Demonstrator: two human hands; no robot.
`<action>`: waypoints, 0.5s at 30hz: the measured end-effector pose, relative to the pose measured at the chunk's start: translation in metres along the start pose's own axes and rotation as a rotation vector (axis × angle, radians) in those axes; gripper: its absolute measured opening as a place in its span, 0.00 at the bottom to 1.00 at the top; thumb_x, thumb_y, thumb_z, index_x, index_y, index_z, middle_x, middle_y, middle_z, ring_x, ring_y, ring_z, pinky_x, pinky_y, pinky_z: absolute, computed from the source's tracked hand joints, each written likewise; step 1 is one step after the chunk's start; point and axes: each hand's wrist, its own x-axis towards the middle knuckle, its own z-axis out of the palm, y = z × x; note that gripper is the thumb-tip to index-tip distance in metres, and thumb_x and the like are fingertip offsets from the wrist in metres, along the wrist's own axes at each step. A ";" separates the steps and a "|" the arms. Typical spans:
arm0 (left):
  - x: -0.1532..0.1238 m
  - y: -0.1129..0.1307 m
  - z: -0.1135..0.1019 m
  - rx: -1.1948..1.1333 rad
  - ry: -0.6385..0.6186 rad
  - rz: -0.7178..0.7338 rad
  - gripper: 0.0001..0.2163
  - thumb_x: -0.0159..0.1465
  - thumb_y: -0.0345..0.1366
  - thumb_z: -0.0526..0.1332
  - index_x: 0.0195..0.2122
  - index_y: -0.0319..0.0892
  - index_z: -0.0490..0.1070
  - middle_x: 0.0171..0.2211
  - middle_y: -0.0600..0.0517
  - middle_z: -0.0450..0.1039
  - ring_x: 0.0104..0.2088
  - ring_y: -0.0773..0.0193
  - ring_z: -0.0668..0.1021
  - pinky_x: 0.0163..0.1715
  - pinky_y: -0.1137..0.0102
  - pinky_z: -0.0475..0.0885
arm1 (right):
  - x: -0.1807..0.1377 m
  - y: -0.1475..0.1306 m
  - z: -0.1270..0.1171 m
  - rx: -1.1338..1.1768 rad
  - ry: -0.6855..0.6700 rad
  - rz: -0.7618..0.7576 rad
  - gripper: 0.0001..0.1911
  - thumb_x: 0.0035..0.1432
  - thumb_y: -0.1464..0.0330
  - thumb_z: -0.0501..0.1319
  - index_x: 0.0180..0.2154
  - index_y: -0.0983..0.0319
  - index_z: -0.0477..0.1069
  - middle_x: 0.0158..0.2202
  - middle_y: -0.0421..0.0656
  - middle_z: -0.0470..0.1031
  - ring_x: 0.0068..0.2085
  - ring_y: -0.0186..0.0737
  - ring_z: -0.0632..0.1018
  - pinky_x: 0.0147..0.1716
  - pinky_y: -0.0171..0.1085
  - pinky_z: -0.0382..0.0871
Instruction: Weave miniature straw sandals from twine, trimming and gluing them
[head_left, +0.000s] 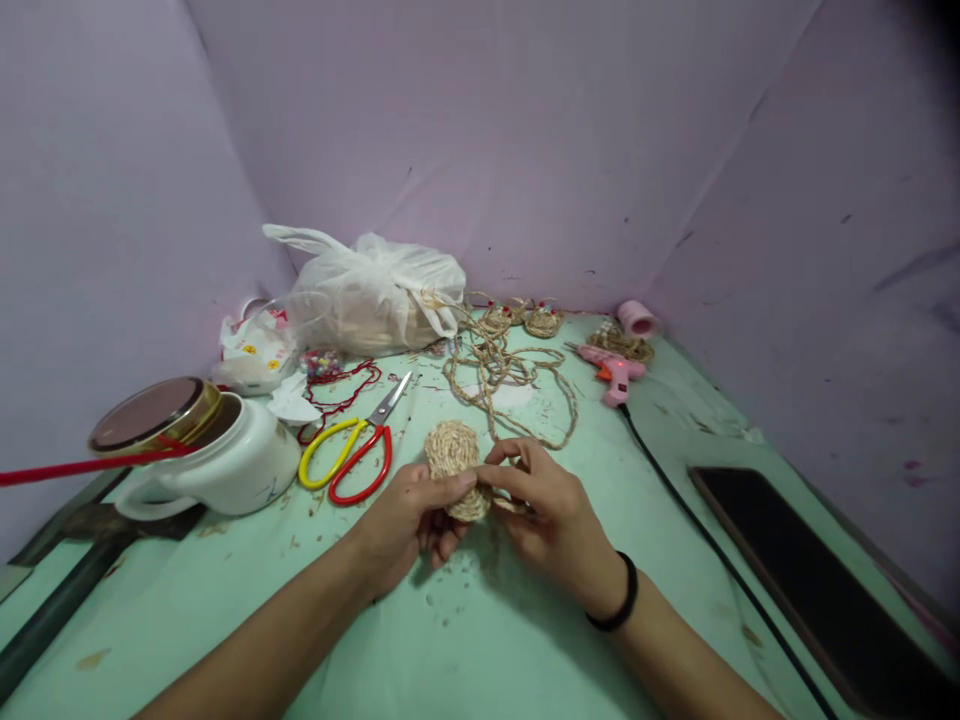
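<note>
1. Surface (480,640): pale green, scuffed, flecked with fibre crumbs below the hands. It is boxed in by lilac walls on three sides.
2. Dark flat panel (810,580): lies along the right edge, cut off by the frame. I cannot tell what it is.
3. White plastic bag (375,295): pushed to the back, probably as a store. Its contents are blurred behind the film.
4. White pot (225,465): sits at the left with a gold lid tilted on top and a red rod (75,466) across it. The rod's far end runs out of view.
5. Left hand (409,525): fingers are closed on the lower edge of the jute coil (450,455), thumb on top. This grip likely steadies it.
6. Right hand (551,510): thumb and forefinger are pinched together on the coil's right rim, where a strand seems to leave. The exact contact is hidden by the fingers.
7. Loose jute cord (510,380): sprawls behind the hands, near enough to feed from.
8. Scissors (352,455): yellow and red handles, blades shut, just left of the coil and within easy reach.
9. Pink glue gun (611,372): lies on its side at the right rear, with a black cable (697,540) trailing forward.
10. Jute coil: an oval held upright at centre, just above the surface, face toward the camera. Its lower part is hidden.
11. Small finished coils (525,320): parked at the back wall, too small to count.
</note>
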 end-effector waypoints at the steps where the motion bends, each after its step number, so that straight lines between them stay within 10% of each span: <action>1: -0.002 0.001 -0.002 0.056 -0.017 -0.022 0.18 0.53 0.50 0.56 0.21 0.37 0.67 0.13 0.54 0.64 0.10 0.73 0.63 0.08 0.78 0.55 | -0.001 0.001 0.001 -0.021 0.029 -0.026 0.19 0.47 0.81 0.55 0.39 0.58 0.73 0.37 0.44 0.69 0.33 0.36 0.73 0.29 0.34 0.67; 9: -0.031 0.017 -0.012 1.275 -0.122 0.142 0.04 0.42 0.27 0.61 0.19 0.43 0.71 0.16 0.57 0.67 0.19 0.68 0.65 0.17 0.75 0.51 | 0.003 -0.001 -0.005 0.024 0.295 0.108 0.11 0.50 0.78 0.56 0.35 0.60 0.71 0.31 0.42 0.70 0.28 0.34 0.71 0.24 0.33 0.65; 15: -0.047 0.012 -0.012 1.394 -0.214 0.247 0.07 0.47 0.26 0.55 0.17 0.43 0.69 0.20 0.52 0.71 0.22 0.65 0.68 0.22 0.72 0.55 | 0.004 -0.002 -0.002 0.072 0.267 0.187 0.08 0.51 0.75 0.57 0.34 0.63 0.72 0.31 0.43 0.72 0.29 0.35 0.72 0.27 0.33 0.64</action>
